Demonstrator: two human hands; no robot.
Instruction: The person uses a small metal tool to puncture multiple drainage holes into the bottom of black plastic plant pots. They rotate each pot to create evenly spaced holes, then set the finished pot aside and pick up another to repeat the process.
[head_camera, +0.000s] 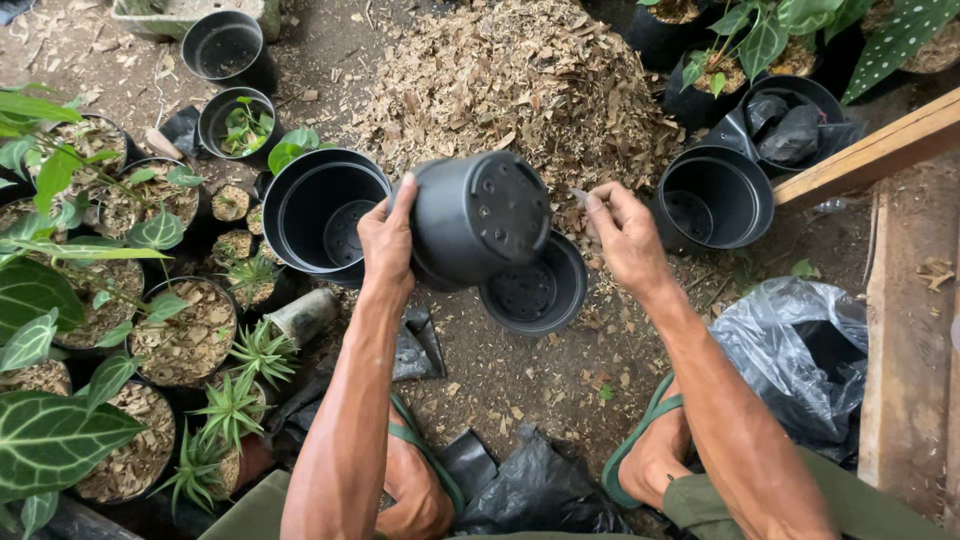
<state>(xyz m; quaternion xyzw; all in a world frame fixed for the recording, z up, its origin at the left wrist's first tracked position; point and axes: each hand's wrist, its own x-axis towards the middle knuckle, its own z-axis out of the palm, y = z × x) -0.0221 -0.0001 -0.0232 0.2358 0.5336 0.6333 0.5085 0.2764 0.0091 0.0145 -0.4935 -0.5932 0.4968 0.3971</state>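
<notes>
Head view: near, black bags (540, 490) lie on the ground. Left hand (388, 238) grips the tipped black pot (480, 215) by its side. Right hand (625, 232) pinches something tiny beside it. Pot looks light, stiff; rim holds best. Far, wood chips (530, 80).

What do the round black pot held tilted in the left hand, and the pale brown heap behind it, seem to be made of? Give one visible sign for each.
Round black pot in the left hand: probably moulded plastic, matt with a dull sheen; thin even walls and neat drain holes in its base. Pale brown heap: apparently dry wood chips or husks, seen as loose flaky fragments.
</notes>
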